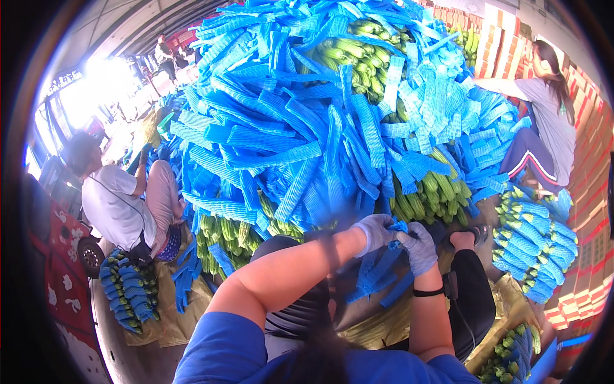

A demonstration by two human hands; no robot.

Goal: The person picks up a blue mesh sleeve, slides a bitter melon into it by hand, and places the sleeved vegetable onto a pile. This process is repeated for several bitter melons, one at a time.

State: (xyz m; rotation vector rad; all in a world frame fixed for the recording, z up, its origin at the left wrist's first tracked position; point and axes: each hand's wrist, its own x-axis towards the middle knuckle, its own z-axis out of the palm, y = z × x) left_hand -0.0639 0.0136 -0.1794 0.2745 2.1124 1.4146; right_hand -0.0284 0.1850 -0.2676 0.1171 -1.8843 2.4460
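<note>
Left hand point(376, 233): gloved; its grip is clamped on a blue net point(400, 226).
Right hand point(419, 248): gloved; the net is touched by its fingertips, but whether its grip is closed cannot be told.
Net: held up between the two hands, just in front of the heap point(275, 137).
Heap: green gourds point(432, 195) are largely buried under blue nets, and the way ahead is blocked by it.
Below the hands: loose strips point(377, 275) are strewn.
Left side: a seated co-worker point(121, 198) is seen near a pile point(131, 291) of wrapped gourds; a red vehicle point(64, 262) is parked beyond.
Right side: the heap is reached by a second co-worker point(543, 121); a stack point(531, 240) of wrapped gourds is flanked by boxes point(585, 217).
Floor: partly covered by a yellowish sheet point(173, 323).
Obstruction: the left forearm point(291, 265) is crossed by a blurred dark strand.
</note>
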